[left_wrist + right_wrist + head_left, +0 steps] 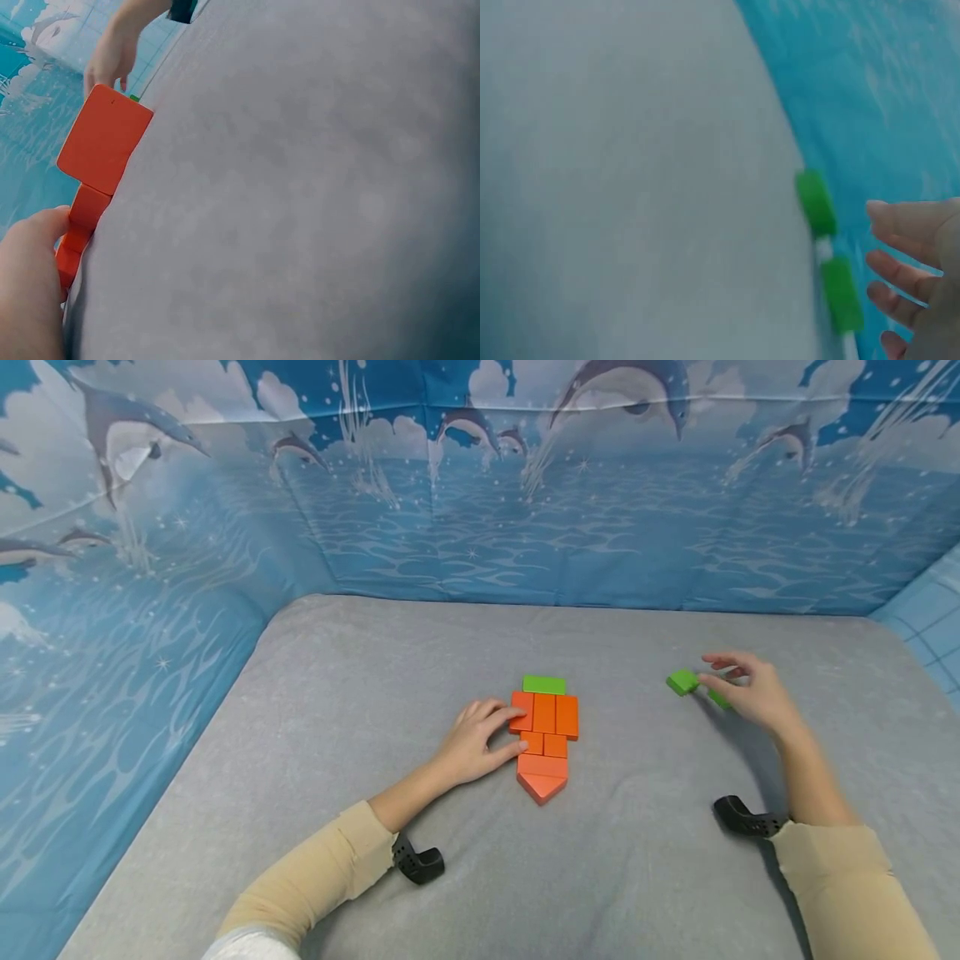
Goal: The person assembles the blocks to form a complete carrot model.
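Orange wooden blocks (544, 713) lie fitted together in a column: three upright rectangles, two small squares below, then a wide piece and a triangle pointing toward me. Against the far end sits a green rectangular block (544, 684). My left hand (474, 745) rests at the column's left side, its index fingertip on the left rectangle and its thumb at a small square. Off to the right, my right hand (752, 692) hovers with loosely bent fingers over two loose green blocks, the nearer-left one (682, 682) and one partly hidden under the hand (718, 698). Its fingers look apart from both blocks in the right wrist view.
A grey cloth (637, 877) covers the table. A blue sheet printed with dolphins (480, 552) hangs along the back and left. Black wrist mounts (418, 863) stick out from both beige sleeves close above the surface.
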Tool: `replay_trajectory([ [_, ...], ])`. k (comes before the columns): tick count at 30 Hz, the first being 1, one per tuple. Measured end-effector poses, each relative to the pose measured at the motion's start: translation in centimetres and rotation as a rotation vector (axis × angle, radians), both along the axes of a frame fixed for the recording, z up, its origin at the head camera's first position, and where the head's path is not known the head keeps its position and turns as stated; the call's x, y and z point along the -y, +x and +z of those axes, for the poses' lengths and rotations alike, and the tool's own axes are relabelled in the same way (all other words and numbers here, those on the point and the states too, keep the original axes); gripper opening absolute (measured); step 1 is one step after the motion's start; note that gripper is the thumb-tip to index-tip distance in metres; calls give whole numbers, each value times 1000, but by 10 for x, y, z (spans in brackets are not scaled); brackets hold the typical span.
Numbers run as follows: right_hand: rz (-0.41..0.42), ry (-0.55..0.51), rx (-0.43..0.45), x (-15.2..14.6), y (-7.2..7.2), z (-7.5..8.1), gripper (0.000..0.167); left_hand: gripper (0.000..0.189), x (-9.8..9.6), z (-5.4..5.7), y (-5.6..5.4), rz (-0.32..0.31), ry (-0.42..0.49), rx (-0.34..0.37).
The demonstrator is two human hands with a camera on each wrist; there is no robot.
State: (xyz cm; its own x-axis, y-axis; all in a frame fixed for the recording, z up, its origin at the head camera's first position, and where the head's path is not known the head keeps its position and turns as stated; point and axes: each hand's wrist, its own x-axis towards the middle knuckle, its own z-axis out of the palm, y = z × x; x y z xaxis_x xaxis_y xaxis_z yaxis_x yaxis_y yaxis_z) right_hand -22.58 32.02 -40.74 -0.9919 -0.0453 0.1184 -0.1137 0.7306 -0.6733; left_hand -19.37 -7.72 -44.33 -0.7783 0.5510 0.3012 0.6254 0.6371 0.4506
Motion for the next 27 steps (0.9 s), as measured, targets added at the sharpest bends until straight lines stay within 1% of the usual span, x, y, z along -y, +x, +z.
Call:
replay_trajectory([
  [4, 15, 8, 49, -11, 14, 3, 50, 47, 0, 0, 0, -1, -1, 1],
  [6, 5, 41, 64, -13, 19, 3, 51, 47, 0, 1, 1, -4, 4, 4],
  [9, -1, 57, 77, -16, 23, 1, 52, 47, 0, 2, 1, -5, 5, 5],
  [15, -23, 68, 94, -22, 25, -7, 55, 47, 0, 2, 1, -4, -5, 10],
  [19, -43, 80, 96, -22, 25, -9, 55, 47, -1, 1, 1, -3, -5, 8],
  [23, -54, 98, 102, -20, 25, -6, 55, 47, -1, 1, 0, -2, -4, -1],
  [25, -54, 99, 90, -18, 25, -3, 54, 47, -1, 1, 0, -4, 1, -2],
  [27, -46, 86, 84, -16, 22, -1, 54, 47, 0, 1, 0, -5, 4, -3],
])
